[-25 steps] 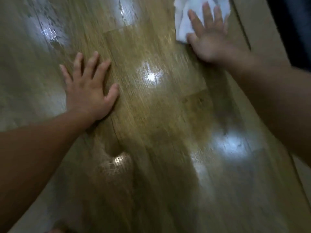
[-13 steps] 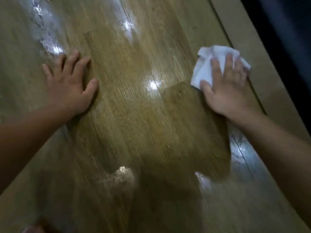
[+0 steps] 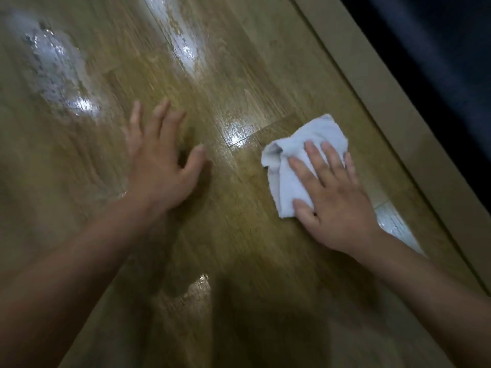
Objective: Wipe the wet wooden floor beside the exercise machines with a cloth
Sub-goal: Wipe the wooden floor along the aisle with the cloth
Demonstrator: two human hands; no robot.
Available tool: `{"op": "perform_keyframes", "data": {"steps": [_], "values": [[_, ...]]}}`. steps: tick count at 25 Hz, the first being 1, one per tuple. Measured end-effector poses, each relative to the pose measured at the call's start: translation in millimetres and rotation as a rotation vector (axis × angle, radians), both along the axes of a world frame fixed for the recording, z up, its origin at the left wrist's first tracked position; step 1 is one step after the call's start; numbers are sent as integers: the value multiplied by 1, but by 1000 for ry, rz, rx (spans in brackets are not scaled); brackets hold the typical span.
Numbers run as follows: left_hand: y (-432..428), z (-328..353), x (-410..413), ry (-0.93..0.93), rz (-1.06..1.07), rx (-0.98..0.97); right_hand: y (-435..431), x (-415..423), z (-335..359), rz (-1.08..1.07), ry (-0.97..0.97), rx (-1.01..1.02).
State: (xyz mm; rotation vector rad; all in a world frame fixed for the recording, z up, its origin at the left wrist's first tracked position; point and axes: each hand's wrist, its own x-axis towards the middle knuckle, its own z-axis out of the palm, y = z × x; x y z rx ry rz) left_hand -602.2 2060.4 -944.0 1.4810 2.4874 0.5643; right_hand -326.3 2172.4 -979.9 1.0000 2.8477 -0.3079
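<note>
A crumpled white cloth [image 3: 289,166] lies on the wooden floor [image 3: 252,81] at centre right. My right hand [image 3: 334,197] presses flat on the cloth, fingers spread over its near side. My left hand [image 3: 159,160] is blurred, fingers apart, holding nothing; whether it touches the boards left of centre I cannot tell. Wet shiny patches show on the boards: a large one at upper left [image 3: 58,75], a streak at top centre [image 3: 183,46], a small glint [image 3: 236,132] just left of the cloth.
A pale beige strip [image 3: 393,107] runs diagonally along the floor's right edge. Beyond it lies a dark area [image 3: 446,49] at the upper right. More wet sheen shows by my right wrist [image 3: 396,227] and at bottom centre [image 3: 194,293].
My right hand has dragged the cloth toward me and to the left. My left hand has lifted or shifted rightward and is now blurred.
</note>
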Motion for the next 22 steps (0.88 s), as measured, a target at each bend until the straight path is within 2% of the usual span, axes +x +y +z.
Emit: {"op": "perform_keyframes", "data": {"steps": [2, 4, 7, 9, 11, 17, 22], "values": [[35, 8, 43, -114, -236, 205, 24, -33, -2, 13, -8, -21], [66, 2, 65, -130, -424, 163, 46, -67, -1, 85, -8, -51], [88, -23, 50, -121, -388, -86, 71, -95, 3, 119, -20, -42], [92, -26, 43, -30, -385, -161, 74, -98, 4, 155, -4, -51], [96, -17, 46, -27, -408, -216, 75, -96, 5, 168, -5, -64], [94, -20, 51, -21, -352, -251, 75, -94, 10, 181, -21, -103], [92, -22, 52, 24, -391, -256, 77, -90, 8, 194, -9, -114]]}}
